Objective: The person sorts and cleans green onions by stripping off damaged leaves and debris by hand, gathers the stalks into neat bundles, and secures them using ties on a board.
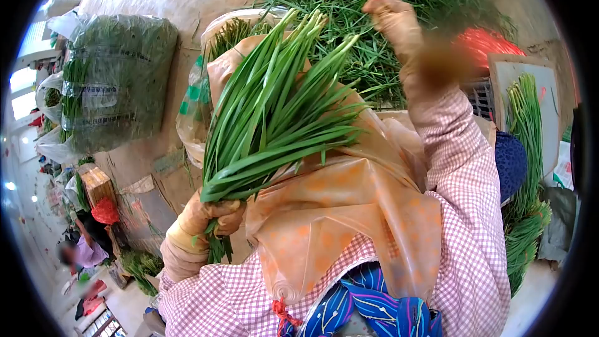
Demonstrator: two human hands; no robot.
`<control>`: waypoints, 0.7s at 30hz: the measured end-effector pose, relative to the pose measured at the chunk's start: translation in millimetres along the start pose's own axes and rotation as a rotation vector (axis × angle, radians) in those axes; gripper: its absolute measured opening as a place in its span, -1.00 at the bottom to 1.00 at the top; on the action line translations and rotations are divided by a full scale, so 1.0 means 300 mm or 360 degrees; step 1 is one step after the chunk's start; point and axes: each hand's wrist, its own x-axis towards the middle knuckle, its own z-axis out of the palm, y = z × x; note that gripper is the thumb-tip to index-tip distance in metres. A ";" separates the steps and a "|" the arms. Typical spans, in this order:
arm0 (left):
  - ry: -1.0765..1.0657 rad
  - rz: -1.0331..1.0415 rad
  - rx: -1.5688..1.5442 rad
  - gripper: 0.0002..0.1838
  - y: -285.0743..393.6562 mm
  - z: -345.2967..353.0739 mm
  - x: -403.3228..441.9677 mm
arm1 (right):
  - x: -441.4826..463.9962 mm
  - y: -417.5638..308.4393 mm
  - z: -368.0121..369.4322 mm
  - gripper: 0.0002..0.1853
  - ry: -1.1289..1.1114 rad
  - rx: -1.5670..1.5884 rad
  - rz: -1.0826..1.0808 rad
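Note:
My left hand point(218, 215), in a tan glove, is closed round the leafy end of a bunch of garlic chives point(268, 112). The pale cut ends fan out up and to the right, above an orange-tan plastic apron point(343, 206) over my lap. A few leaf tips hang below the fist. Raised at the upper right, my right hand point(396, 22) is gloved too, its fingers loosely bent and apart from the thumb, with nothing visible in them. Behind it lies a large heap of loose green leaves point(368, 50).
A plastic-wrapped bale of greens point(118, 81) stands at left. Close by is a bag with more chives point(237, 34). To the right, chive bundles point(527, 137) lie by a board, near red netting point(486, 47) and a dark crate point(480, 97). A person point(87, 249) is at far left.

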 end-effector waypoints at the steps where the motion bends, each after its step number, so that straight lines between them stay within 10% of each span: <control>1: -0.0008 -0.0001 0.0019 -0.57 0.023 0.017 -0.002 | 0.022 0.017 -0.062 -0.83 0.0245 -0.0045 0.0104; 7: 0.0121 0.0037 0.0177 -0.72 0.240 0.188 0.019 | -0.015 0.034 -0.238 -0.62 -0.0049 -0.1008 0.0041; 13: -0.0145 0.0230 0.0642 -0.77 0.565 0.393 0.164 | -0.302 -0.335 -0.105 -0.60 -0.0928 0.0629 -0.0320; 17: -0.0468 0.0406 0.0757 -0.76 0.649 0.503 0.193 | -0.410 -0.296 0.031 -0.29 -0.1427 0.0735 0.0236; 21: 0.0236 0.0560 0.1051 -0.79 0.529 0.465 0.198 | -0.376 -0.128 0.171 -0.20 -0.1098 0.1938 0.0663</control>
